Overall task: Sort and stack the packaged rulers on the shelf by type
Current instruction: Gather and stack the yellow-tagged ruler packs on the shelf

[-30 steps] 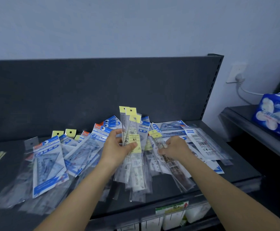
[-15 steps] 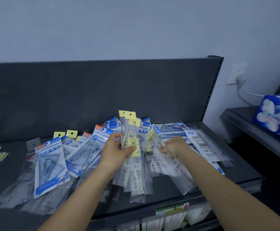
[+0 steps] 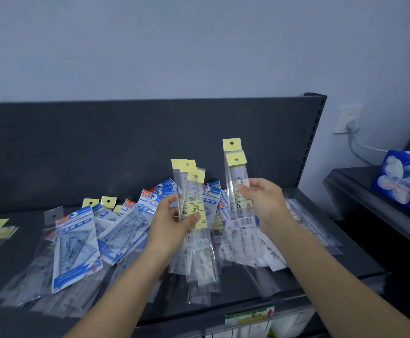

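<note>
Now left hand (image 3: 172,225) pinches three yellow-tag rulers (image 3: 195,208), thumb in front. Right hand (image 3: 267,203) grips a pair (image 3: 235,167) upright. Blue packs (image 3: 74,245) overlap on shelf (image 3: 350,267), too jumbled to count.

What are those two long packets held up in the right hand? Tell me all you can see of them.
The two packets are narrow clear plastic sleeves, each topped by a pale yellow card with a round hanging hole. Each seems to hold a straight transparent ruler. They overlap, one higher, nearly upright above the pile on the shelf. The right hand grips them around the middle.
</note>
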